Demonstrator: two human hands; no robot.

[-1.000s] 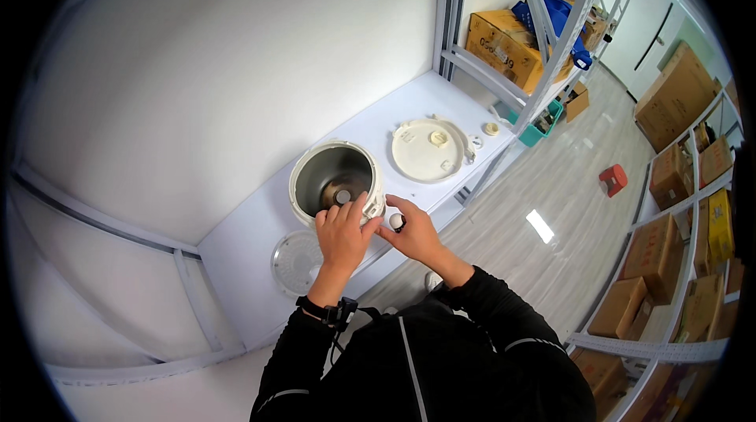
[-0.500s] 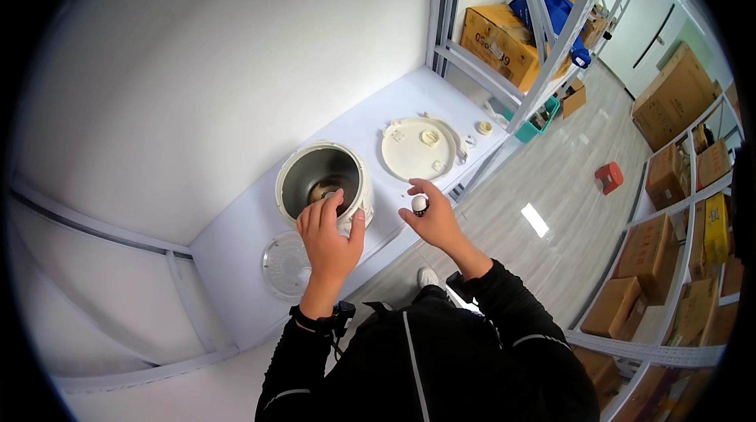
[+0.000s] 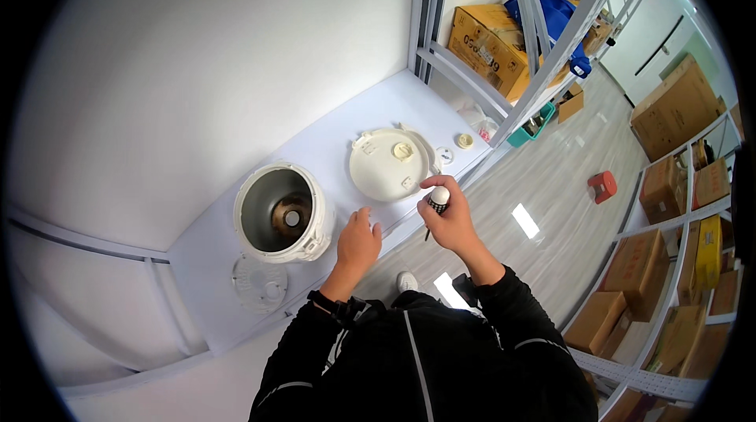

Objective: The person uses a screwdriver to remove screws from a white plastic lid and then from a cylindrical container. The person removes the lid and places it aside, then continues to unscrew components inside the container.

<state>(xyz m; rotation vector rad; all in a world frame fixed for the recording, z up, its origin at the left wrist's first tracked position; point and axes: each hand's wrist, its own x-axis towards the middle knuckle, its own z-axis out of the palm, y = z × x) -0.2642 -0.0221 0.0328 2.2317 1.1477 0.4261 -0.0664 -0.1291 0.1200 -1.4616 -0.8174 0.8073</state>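
A white rice cooker body stands on the table with its dark metal inside showing, brown staining round a pale disc at the bottom. To its right, just off its wall, my left hand hangs over the table's front edge, fingers apart and seemingly holding nothing. My right hand is wrapped round a screwdriver with a white-ended, black-and-white handle; its thin dark shaft points down. Beyond that hand lies a round cream lid with a small ring-shaped part on it.
A clear round plastic cover lies left of my left forearm, partly under the cooker. A small cream cap sits at the table's right end. Metal rack posts rise there. A red stool and shelves of cartons are farther right.
My left hand has left the cooker's rim and moved right, away from it. My right hand has turned the screwdriver so its shaft shows. The view has shifted somewhat.
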